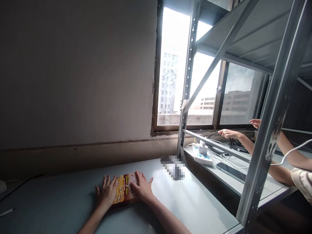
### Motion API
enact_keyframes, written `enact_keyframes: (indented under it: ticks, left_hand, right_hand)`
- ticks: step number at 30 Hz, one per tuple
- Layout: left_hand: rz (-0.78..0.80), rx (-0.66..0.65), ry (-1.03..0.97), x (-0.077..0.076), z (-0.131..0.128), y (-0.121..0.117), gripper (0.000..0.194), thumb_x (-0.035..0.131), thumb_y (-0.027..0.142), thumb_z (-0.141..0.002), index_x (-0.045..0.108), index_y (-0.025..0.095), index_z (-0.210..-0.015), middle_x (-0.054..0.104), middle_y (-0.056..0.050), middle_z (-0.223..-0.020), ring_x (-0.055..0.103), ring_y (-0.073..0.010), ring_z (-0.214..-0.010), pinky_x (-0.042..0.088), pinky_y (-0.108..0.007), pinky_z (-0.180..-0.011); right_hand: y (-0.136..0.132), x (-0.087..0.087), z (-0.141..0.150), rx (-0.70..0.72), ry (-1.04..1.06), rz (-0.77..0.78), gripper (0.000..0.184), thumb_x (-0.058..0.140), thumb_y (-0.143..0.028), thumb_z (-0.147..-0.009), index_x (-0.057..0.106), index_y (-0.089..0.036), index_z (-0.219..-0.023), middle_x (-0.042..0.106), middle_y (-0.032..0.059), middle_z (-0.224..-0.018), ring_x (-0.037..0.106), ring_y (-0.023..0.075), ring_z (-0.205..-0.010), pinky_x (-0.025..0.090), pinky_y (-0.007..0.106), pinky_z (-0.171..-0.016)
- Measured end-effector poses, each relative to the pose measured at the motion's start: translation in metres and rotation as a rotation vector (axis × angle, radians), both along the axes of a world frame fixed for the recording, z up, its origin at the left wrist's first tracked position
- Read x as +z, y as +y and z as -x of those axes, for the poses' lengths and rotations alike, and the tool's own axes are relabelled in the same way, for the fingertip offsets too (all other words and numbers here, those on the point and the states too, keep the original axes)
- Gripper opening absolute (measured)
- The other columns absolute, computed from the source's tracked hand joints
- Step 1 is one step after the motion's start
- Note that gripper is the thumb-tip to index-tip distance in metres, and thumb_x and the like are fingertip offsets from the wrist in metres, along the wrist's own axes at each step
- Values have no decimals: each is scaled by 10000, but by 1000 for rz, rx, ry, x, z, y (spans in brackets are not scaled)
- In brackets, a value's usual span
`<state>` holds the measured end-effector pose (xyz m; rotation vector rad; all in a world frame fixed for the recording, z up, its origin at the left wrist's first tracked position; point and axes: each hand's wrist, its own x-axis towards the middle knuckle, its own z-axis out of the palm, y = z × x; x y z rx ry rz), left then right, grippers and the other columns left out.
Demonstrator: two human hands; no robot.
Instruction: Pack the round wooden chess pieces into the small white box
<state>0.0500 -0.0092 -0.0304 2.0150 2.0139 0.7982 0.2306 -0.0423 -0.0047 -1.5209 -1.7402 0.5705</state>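
Note:
A Chinese chess box (126,188) in yellow and brown, with "Chinese chess" printed on it, lies flat on the grey table. At its left end rests my left hand (106,191), fingers stretched out and the inner side touching the box. My right hand (143,188) lies over the right end, its fingers spread and some of them on the lid. Neither hand is wrapped round the box. What the box contains is hidden.
A blurred-out patch (174,167) covers something at the table's back right. Beyond the metal rack post (187,74) are a power strip (202,155), cables and a phone (230,172). Another person's hand (229,133) reaches there. A white pen-like item (6,212) lies far left.

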Motion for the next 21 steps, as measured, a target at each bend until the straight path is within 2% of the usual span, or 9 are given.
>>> enact_keyframes:
  ticks: [4, 8, 11, 13, 15, 18, 20, 21]
  left_hand:
    - [12, -50, 31, -5, 2, 2, 459, 247, 229, -884, 523, 164, -1245, 387, -104, -1395, 184, -261, -1359, 152, -566, -1068]
    - [90, -101, -8, -7, 3, 4, 469, 250, 266, -886, 500, 148, -1265, 383, -88, -1400, 181, -258, -1360, 153, -534, -1084]
    - [151, -107, -74, -1, 1, -1, 457, 288, 267, -862, 525, 159, -1239, 409, -91, -1387, 186, -255, -1359, 113, -518, -1099]
    - [117, -102, -204, 9, -5, -11, 483, 321, 309, -848, 479, 156, -1277, 398, -99, -1396, 176, -250, -1362, 125, -478, -1113]
    - [-2, -135, -410, 22, -13, -28, 583, 330, 390, -846, 317, 156, -1379, 321, -94, -1443, 168, -236, -1366, 213, -409, -1111]
    - [-282, -316, -637, 36, -21, -60, 696, 332, 504, -852, 0, 312, -1433, 162, 6, -1504, 231, -227, -1351, 301, -392, -1085]
    - [-470, -474, -720, 37, -17, -74, 793, 367, 584, -809, -116, 380, -1404, 205, 32, -1490, 278, -258, -1331, 350, -434, -1052]
    - [-501, -515, -765, 36, -13, -77, 825, 384, 621, -781, -98, 385, -1407, 267, 25, -1468, 303, -278, -1317, 371, -456, -1032]
  right_hand:
    - [-2, -3, -1, 5, 9, 4, 584, 530, -417, -798, 395, -268, -1346, 401, 86, -1376, 263, 318, -1320, -110, 646, -1002]
    - [-7, -5, -3, -5, 30, -5, 594, 547, -384, -795, 390, -252, -1353, 399, 93, -1378, 279, 321, -1313, -70, 635, -1026]
    - [-12, 0, -2, 11, 30, 29, 590, 515, -418, -824, 364, -247, -1368, 367, 89, -1400, 243, 316, -1329, -76, 635, -1028]
    - [-18, 5, 0, 13, 54, 19, 610, 509, -458, -828, 348, -244, -1377, 348, 96, -1411, 226, 329, -1331, -47, 652, -1026]
    - [-28, 10, 3, -2, 102, -110, 637, 503, -468, -834, 298, -256, -1399, 304, 97, -1438, 216, 331, -1334, 43, 643, -1044]
    - [-48, 10, 7, -3, 155, -489, 626, 424, -399, -885, 145, -293, -1435, 148, 67, -1497, 166, 297, -1355, 215, 547, -1067]
    - [-59, 7, 7, 48, 138, -734, 646, 366, -367, -898, 19, -316, -1440, 44, 48, -1514, 126, 300, -1363, 270, 531, -1046]
    - [-62, 6, 5, 82, 109, -823, 675, 354, -364, -896, -54, -324, -1433, 16, 44, -1515, 118, 311, -1363, 278, 545, -1033]
